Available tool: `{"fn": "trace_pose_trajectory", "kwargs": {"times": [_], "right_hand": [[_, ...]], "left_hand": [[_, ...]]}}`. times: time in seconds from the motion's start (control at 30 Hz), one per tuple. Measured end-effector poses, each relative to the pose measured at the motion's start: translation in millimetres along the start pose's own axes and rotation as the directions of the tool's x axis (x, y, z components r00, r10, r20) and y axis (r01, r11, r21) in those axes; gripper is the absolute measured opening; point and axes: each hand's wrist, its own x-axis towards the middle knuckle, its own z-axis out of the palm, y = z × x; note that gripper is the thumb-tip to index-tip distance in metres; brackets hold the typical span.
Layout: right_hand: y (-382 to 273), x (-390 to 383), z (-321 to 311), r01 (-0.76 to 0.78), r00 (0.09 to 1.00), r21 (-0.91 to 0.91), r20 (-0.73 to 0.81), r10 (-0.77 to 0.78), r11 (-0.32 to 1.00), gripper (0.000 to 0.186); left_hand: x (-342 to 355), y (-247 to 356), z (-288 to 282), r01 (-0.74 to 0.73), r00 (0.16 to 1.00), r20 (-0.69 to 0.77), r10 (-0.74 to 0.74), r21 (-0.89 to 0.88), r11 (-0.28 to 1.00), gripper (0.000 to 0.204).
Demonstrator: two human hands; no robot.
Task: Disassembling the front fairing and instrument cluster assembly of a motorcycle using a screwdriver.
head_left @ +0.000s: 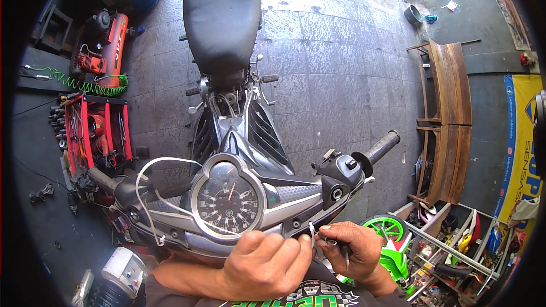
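My left hand (264, 264) is closed, its fingers curled in just below the round speedometer (228, 198) of a motorcycle. A thin white cable (138, 185) loops over the left side of the handlebar cover (290, 199); one stretch crosses the dial's lower edge toward this hand. Between both hands' fingertips stands a small white piece (312, 229), too small to name for certain. Closed as well, my right hand (358, 244) has its thumb and fingers near that piece. A slim dark pointed tool (346, 256) sits in its grip, its kind unclear.
The black seat (222, 17) stretches away ahead. Right of the bike are a wooden bench (452, 91) and a rack of parts (455, 250) with a green wheel (385, 228). To the left stand a red compressor (116, 45), a red tool cart (85, 136) and a white container (123, 270).
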Motion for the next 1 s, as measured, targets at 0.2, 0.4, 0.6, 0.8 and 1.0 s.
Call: {"fn": "trace_pose_trajectory", "kwargs": {"times": [0.2,0.4,0.6,0.8,1.0], "right_hand": [[2.4,0.7,3.0,-0.028,0.999,0.011,-0.043,0.029,1.000,0.019],[18.8,-7.2,18.7,0.043,0.989,0.078,-0.148,-0.031,0.996,0.017],[25.2,-11.9,31.7,0.067,0.965,0.169,-0.261,-0.021,0.983,0.015],[27.1,-10.7,26.7,-0.031,0.968,0.286,-0.230,0.100,0.958,0.021],[13.8,5.7,3.0,0.087,0.990,0.037,-0.110,-0.083,0.995,0.020]], "left_hand": [[10.4,6.3,3.1,0.199,0.978,0.037,-0.203,0.085,0.976,0.023],[14.4,6.4,0.6,0.210,0.970,0.117,-0.213,0.040,0.977,0.020],[15.8,8.0,1.0,0.191,0.974,0.116,-0.196,0.050,0.980,0.019],[17.2,7.7,3.7,0.190,0.977,0.093,-0.194,0.055,0.980,0.015],[14.1,6.6,3.0,0.162,0.984,0.063,-0.167,0.083,0.983,0.013]]}}
